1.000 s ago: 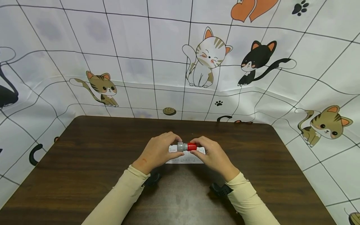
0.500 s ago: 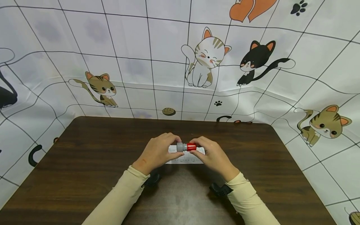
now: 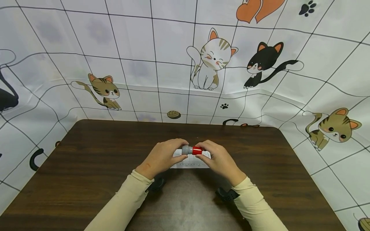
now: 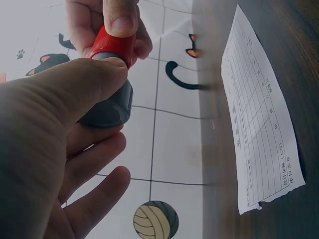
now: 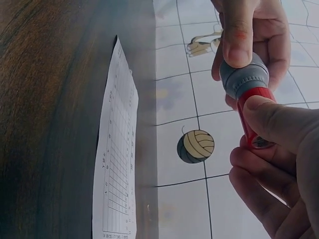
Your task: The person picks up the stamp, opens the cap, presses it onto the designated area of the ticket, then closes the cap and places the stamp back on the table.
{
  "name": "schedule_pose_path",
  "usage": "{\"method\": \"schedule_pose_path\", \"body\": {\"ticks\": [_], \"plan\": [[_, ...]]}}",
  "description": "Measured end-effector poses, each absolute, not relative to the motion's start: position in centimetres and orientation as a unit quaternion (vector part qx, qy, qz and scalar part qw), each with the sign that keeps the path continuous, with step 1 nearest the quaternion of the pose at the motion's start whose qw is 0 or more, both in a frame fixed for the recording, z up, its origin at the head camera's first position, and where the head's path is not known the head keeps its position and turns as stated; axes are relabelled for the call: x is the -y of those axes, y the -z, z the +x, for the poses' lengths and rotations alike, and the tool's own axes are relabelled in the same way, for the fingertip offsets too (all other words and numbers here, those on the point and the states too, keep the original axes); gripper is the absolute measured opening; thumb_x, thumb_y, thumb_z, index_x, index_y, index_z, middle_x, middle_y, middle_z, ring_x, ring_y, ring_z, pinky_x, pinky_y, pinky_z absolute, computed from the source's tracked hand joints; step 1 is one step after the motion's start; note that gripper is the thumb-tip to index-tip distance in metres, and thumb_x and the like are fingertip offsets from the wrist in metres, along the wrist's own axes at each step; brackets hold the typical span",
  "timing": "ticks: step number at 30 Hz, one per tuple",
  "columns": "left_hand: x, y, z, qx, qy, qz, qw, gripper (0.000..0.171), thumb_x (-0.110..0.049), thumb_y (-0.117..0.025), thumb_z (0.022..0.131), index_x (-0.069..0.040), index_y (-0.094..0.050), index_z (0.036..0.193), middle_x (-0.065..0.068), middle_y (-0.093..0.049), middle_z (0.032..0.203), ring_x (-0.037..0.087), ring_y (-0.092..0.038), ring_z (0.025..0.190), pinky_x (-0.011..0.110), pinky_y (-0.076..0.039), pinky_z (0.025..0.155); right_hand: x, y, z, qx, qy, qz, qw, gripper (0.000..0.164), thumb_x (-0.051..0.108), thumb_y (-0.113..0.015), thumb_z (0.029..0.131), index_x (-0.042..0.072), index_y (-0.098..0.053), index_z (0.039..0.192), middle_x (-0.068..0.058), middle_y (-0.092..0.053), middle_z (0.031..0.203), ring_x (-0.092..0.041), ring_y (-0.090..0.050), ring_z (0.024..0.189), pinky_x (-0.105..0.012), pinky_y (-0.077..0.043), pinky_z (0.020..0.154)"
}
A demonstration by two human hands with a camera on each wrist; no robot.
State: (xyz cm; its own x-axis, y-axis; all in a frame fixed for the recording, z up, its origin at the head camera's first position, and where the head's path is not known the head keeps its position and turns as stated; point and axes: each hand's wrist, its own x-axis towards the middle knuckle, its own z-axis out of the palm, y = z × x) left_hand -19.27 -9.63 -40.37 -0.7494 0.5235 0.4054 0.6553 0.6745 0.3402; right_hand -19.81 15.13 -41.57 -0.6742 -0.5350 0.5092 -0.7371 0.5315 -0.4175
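Note:
A small hand stamp (image 3: pixel 197 150), red at one end and grey at the other, is held level above the table between both hands. My left hand (image 3: pixel 164 158) pinches its wider grey end (image 5: pixel 242 74) between thumb and fingers. From the other side, my right hand (image 3: pixel 220 158) grips the red part (image 4: pixel 112 45), thumb in front and fingers behind. The two parts are joined. Beneath the hands lies a white paper form (image 3: pixel 190 163) with a printed grid, partly covered by the fingers in the head view; its small print is unreadable there.
The form lies on a dark brown wooden table (image 3: pixel 101 166) with rounded far corners. Behind and around it hangs a white cloth (image 3: pixel 136 73) with black grid lines and printed cats. A dark wrist device (image 3: pixel 226 194) shows under the right sleeve, and another (image 3: pixel 156 184) under the left.
The fingers of my left hand have shifted slightly on the grey end, the upper ones moving a little right and down. My right hand and the paper stay put.

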Motion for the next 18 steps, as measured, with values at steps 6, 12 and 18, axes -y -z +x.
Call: {"method": "schedule_pose_path", "body": {"ticks": [6,12,18], "plan": [[9.43,40.26,-19.04,0.91,0.231,-0.311,0.146,0.049,-0.029,-0.087,0.086,-0.011,-0.068,0.128,0.003,-0.073,0.118,0.016,-0.07,0.098,0.035,-0.061,0.088,-15.15,41.56,-19.63,0.86,-0.316,0.364,0.165,0.031,0.01,-0.084,0.088,0.006,-0.072,0.116,-0.005,-0.073,0.106,-0.022,-0.071,0.094,-0.037,-0.06,0.079],[9.37,40.35,-19.05,0.906,0.224,-0.32,0.164,0.044,-0.028,-0.088,0.085,-0.011,-0.071,0.122,0.003,-0.074,0.115,0.017,-0.069,0.103,0.035,-0.06,0.09,-15.22,41.55,-19.61,0.861,-0.31,0.365,0.17,0.032,0.009,-0.084,0.087,0.009,-0.071,0.117,-0.001,-0.072,0.108,-0.016,-0.068,0.093,-0.033,-0.059,0.075],[9.45,40.48,-19.14,0.904,0.224,-0.324,0.17,0.042,-0.025,-0.088,0.086,-0.01,-0.071,0.122,0.003,-0.074,0.116,0.017,-0.07,0.104,0.035,-0.06,0.09,-15.22,41.58,-19.69,0.867,-0.297,0.363,0.167,0.032,0.01,-0.084,0.087,0.009,-0.071,0.116,-0.002,-0.072,0.107,-0.016,-0.069,0.094,-0.036,-0.06,0.08]]}}
